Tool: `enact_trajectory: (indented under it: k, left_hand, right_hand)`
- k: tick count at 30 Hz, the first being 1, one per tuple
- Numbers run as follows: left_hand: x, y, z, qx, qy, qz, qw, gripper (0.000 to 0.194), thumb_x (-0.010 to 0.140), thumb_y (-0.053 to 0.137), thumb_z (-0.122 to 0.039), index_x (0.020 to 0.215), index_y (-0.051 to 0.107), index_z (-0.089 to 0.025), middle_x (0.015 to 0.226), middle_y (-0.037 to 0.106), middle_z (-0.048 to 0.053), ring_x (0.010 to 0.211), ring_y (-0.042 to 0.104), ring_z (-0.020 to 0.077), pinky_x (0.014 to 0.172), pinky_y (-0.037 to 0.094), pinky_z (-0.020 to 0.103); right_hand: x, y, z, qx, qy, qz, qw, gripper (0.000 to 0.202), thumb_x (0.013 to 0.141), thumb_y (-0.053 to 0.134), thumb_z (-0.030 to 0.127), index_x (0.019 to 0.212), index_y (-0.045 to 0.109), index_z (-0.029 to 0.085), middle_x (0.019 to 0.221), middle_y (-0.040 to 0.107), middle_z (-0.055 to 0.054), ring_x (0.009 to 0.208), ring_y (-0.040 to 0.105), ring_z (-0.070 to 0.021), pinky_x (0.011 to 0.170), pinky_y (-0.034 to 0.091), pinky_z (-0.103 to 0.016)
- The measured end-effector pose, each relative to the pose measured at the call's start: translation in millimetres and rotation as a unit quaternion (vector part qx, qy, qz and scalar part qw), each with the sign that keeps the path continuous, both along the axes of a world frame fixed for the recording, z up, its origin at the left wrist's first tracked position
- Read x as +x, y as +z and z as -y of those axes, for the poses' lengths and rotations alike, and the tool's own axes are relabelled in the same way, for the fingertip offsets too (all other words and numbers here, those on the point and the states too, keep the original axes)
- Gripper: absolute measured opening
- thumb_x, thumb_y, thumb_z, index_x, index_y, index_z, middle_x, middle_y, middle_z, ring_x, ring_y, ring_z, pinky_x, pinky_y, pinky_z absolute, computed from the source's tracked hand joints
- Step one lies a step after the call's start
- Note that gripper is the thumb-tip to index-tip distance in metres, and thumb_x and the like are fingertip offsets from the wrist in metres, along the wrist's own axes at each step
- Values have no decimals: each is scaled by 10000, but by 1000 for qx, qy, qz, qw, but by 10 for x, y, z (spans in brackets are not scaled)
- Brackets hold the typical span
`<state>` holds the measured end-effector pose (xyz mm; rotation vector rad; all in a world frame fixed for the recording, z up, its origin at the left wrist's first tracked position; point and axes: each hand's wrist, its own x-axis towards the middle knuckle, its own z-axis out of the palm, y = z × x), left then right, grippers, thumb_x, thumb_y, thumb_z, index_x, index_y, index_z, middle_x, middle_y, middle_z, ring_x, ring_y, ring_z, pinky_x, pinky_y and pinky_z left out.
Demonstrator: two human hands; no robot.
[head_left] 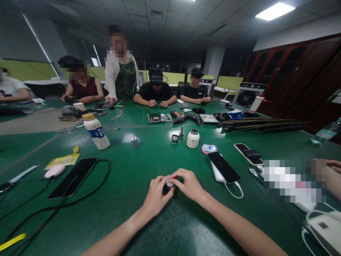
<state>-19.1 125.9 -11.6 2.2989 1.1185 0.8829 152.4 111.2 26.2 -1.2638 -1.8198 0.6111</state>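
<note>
Near the middle of the green table, my left hand [156, 196] curls its thumb and fingers around a small round silvery metal piece [169, 183]. My right hand [189, 184] pinches the same piece from the other side, its fingertips at the top. The fingers cover most of the piece, so its exact kind is hidden. Beyond my hands stands a short white bottle [193, 139] with an uncovered metal neck. Beside that bottle lie a metal cap with a loop [174, 138] and a small dark fitting [181, 132]. Farther left sits a short metal cylinder [135, 142].
A black tablet [73, 177] with cables and a tall white bottle [96, 131] occupy the left. Phones [224, 167] and a charging cable lie right. Power drills [186, 118] and a circuit board [159, 118] lie farther back. Several people work around the table; another person's hand [331, 174] shows at right.
</note>
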Motion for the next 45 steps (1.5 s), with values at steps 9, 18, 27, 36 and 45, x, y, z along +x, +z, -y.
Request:
enact_trajectory:
  k: [9,18,27,36,45]
  left_hand:
    - [4,-21,-2,6,5,-7,1000,304,866,585,-288,1165,620,-249,1030,664,63,952,598,246,847,453,392]
    - [0,-1,2,9,6,-20,1000,346,856,596,-288,1200,605,-248,1033,664,58,956,597,243,847,430,384]
    - [12,20,17,-16,16,-18,1000,396,845,597,-310,1236,603,-247,1062,648,76,987,582,254,887,424,411]
    - [8,6,22,2,12,-9,1000,363,854,605,-293,1213,596,-241,1059,641,73,969,579,248,857,443,397]
    - [8,26,23,20,-5,-12,1000,317,867,599,-243,1183,585,-237,1033,662,50,991,570,231,859,421,378]
  right_hand:
    - [41,52,-34,-27,38,-20,999,183,898,598,344,942,733,228,855,742,-25,777,680,-174,721,506,-281]
    - [151,100,-115,26,1,-38,999,125,873,640,290,855,749,232,914,735,-39,881,675,-187,833,504,-327]
    - [550,-257,-358,-9,-31,138,990,57,778,760,320,782,772,264,868,671,-42,893,597,-211,865,431,-379]
    - [194,64,-162,-7,18,-26,999,25,808,724,211,798,746,218,803,700,-13,814,631,-168,751,459,-286]
    - [64,-14,-90,23,26,21,999,17,823,712,236,814,725,230,837,696,-17,834,634,-177,797,461,-314]
